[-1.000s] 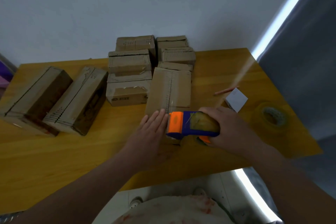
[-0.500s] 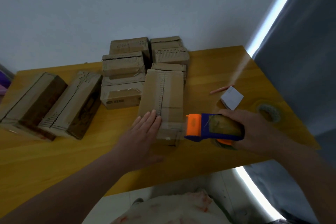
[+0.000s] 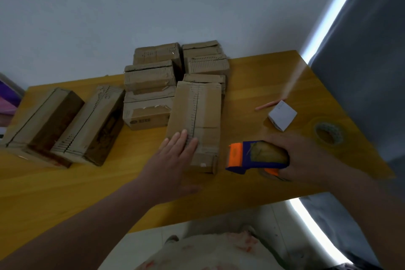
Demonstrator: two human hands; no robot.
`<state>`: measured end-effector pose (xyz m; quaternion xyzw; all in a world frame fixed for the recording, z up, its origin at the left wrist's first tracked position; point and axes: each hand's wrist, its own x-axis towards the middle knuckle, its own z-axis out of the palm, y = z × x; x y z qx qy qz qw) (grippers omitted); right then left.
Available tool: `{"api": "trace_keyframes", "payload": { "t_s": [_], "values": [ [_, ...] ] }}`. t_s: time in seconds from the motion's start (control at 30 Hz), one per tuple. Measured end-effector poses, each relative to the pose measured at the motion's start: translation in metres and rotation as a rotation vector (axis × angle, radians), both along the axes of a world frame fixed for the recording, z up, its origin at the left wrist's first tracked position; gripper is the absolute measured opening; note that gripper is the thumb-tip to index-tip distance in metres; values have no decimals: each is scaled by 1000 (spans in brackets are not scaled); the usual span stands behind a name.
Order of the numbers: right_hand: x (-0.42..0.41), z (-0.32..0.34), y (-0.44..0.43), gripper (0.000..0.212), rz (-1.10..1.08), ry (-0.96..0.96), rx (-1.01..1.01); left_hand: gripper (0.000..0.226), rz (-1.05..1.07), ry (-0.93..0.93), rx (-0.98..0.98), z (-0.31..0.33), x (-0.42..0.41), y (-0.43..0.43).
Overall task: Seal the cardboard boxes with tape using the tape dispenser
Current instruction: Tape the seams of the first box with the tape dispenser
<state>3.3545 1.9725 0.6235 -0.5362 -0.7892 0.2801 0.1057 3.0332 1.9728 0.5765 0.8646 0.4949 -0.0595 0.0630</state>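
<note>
Your right grip (image 3: 306,155) is clutching the tape dispenser (image 3: 254,156) beside the cardboard box (image 3: 203,107); your left grip (image 3: 173,160), fingers (image 3: 180,140) straight, is seemingly pressing its top.

Works bare-handed: left hand (image 3: 175,160) and right hand (image 3: 306,155) uncovered, forearms (image 3: 87,226) bare right to the frame edges. Wears a pale, whitish garment (image 3: 208,252) mottled with faint pinkish-red blotches, blurred at the bottom edge; cut and fabric impossible to tell.
</note>
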Motion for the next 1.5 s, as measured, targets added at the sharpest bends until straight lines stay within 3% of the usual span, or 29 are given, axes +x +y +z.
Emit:
{"api": "trace_keyframes", "payload": {
  "t_s": [0.1,0.23,0.37,0.47,0.63,0.73,0.83,1.03,1.13,1.37,1.43,1.5],
  "values": [
    [-13,-1,10,71,-22,-177,-94,106,-1,17,-1,2,7,0],
    [-32,11,24,65,0,-359,-82,104,-17,35,-17,1,20,-1],
    [-42,20,51,55,7,-356,-297,103,-13,37,-42,3,26,0],
    [-40,19,65,61,23,-338,-434,101,-13,46,-59,6,27,0],
    [-37,16,74,71,-2,-342,-540,95,-15,48,-70,11,28,0],
    [-43,7,68,66,17,-412,-580,94,-18,25,-64,10,27,0],
    [-47,-9,58,64,2,-474,-517,93,-18,-4,-70,10,24,0],
    [-36,-29,50,80,-244,-451,-75,79,-25,-47,37,4,26,6],
    [-47,-42,45,81,-285,-542,-54,77,-41,-94,38,3,24,11],
    [-46,-54,34,74,-229,-539,-268,58,-99,-193,69,36,26,7],
    [-49,-42,41,71,-260,-452,-202,41,-88,-274,172,56,28,11],
    [-54,-25,50,68,-298,-228,-62,25,22,-351,121,84,32,18]
  ]
}}
